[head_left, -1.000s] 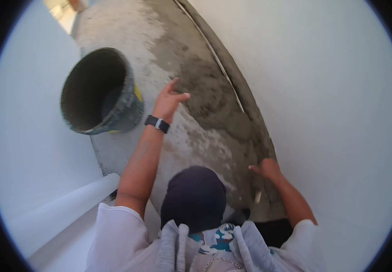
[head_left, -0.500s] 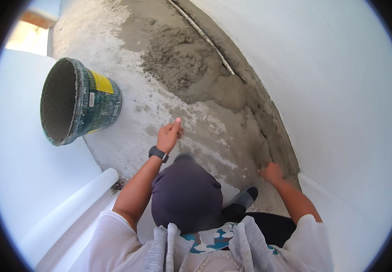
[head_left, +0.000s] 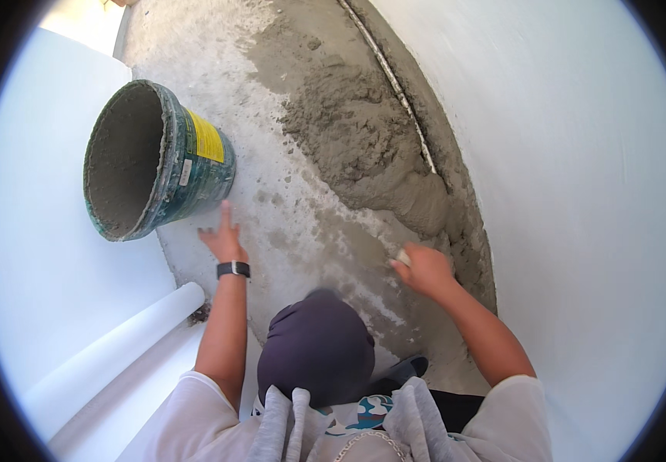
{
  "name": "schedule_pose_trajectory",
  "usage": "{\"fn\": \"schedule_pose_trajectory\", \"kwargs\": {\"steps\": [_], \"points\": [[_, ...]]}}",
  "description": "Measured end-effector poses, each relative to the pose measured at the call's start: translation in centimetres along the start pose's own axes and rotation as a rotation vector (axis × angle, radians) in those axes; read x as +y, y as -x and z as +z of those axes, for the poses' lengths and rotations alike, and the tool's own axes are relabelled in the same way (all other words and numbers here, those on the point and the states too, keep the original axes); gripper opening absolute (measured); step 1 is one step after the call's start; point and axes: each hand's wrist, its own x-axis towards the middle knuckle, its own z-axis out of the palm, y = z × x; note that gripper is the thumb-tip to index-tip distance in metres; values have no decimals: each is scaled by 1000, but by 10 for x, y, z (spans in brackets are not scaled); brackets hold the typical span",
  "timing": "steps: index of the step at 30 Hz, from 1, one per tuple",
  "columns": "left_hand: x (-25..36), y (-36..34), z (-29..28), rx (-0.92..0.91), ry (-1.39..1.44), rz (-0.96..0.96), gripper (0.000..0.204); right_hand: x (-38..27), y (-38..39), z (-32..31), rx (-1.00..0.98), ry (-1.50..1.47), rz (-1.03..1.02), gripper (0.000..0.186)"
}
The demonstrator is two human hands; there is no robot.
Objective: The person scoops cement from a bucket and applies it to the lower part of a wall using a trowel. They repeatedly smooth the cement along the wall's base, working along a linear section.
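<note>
Lining the white wall (head_left: 572, 169), heaped wet mortar (head_left: 356, 138) lies to the right of a yellow-labelled green bucket (head_left: 190, 185). Fingers spread and holding nothing, the left hand (head_left: 226, 244) hovers just beside the bucket; the right hand (head_left: 428, 271), near the mortar's lower edge, curls round what looks like a pale tool handle (head_left: 404, 257).

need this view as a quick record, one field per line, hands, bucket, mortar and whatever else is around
left hand: open, fingers spread, near the bucket's base; contact unclear
right hand: closed around a pale handle-like piece, the rest hidden
bucket: dark green plastic bucket, yellow label, grey residue inside
mortar: wet grey mortar heap on the floor, beyond the right hand
rod: thin pale rod between heap and right wall
left side: white pipe
</note>
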Motion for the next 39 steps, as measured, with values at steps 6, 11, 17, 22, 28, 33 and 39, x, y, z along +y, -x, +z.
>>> {"fn": "schedule_pose_trajectory", "kwargs": {"steps": [6,11,17,22,28,33,39], "points": [[38,-61,21,12,205,201,115,-54,-88,-6,6,155,-70,37],[62,-117,57,29,140,157,121,-76,-168,-33,149,152,52,38],[78,-155,67,58,114,-108,130,-76,-212,-80,107,-465,310,46],[45,-88,50,-234,43,-294,105,-82,-151,-64,76,-585,297,47],[35,-35,28,-329,-159,-355,84,-174,-187,-36,-28,-38,115,38],[56,-43,2,-318,-172,-309,56,-206,-249,-35,46,-187,144,38],[104,-59,-17,-274,13,-223,43,-147,-252,-51,275,-526,451,44]]}}
